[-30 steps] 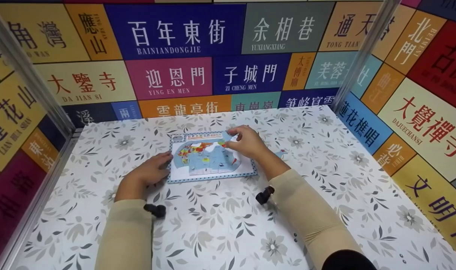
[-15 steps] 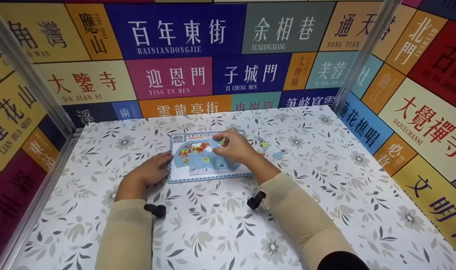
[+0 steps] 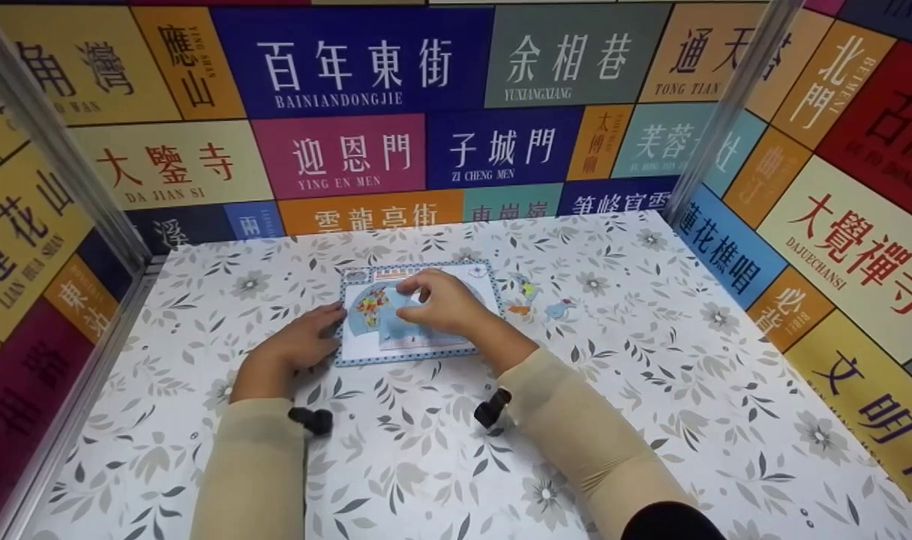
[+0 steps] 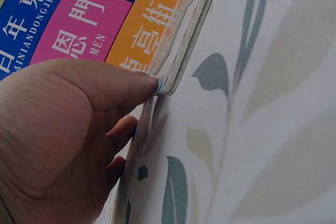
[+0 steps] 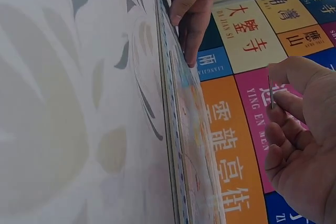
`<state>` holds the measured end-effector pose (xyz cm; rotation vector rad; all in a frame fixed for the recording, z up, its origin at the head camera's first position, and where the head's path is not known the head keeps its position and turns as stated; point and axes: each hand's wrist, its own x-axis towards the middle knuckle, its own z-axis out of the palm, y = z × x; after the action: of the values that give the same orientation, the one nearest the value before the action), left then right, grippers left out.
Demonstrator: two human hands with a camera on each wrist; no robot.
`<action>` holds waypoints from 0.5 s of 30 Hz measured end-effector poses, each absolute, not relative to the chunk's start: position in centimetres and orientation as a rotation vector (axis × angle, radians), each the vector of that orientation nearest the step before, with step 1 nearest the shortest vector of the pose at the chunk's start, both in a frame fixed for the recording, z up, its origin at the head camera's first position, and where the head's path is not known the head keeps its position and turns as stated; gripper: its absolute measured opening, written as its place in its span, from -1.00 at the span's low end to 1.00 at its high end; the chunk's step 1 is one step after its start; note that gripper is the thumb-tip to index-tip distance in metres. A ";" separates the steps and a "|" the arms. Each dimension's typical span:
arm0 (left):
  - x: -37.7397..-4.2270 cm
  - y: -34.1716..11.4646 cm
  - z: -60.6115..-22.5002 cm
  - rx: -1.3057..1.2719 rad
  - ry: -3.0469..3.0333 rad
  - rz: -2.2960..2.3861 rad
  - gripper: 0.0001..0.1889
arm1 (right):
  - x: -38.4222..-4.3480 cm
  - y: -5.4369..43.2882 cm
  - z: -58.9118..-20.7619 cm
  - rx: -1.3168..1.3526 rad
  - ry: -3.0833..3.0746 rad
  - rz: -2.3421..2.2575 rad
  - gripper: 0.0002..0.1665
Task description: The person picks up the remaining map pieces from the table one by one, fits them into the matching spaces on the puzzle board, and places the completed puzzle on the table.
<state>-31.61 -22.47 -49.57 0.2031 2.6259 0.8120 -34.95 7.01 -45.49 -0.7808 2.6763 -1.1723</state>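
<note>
A world-map jigsaw puzzle board with a blue dotted border lies flat in the middle of the table. My left hand rests at its left edge; in the left wrist view the thumb touches the board's corner while the other fingers lie beside it. Over the map hovers my right hand, hiding much of the map's middle and right. Between its thumb and fingertips it pinches a thin puzzle piece, seen edge-on above the board in the right wrist view.
Several loose puzzle pieces lie right of the board, including a blue one and an orange one. The table has a floral cover. Panels with Chinese place names enclose the back and sides.
My right hand has moved left and slightly nearer, from the board's upper right to over the map's middle. Loose pieces on the right now show. My left hand stays put.
</note>
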 end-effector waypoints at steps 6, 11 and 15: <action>-31.7 -22.5 -49.6 0.209 2.626 0.806 -0.30 | -34.4 5.1 -45.7 -0.811 2.648 -1.131 -0.55; -31.7 -22.5 -49.4 0.223 2.627 0.798 -0.30 | -34.1 3.6 -45.9 -0.823 2.620 -1.117 -0.56; -31.6 -22.6 -49.4 0.251 2.638 0.795 -0.30 | -34.0 2.7 -45.8 -0.840 2.618 -1.115 -0.58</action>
<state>-31.64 -22.57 -49.37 0.2508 2.6375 0.7948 -34.02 2.70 -45.84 -0.8400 2.6183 -1.1151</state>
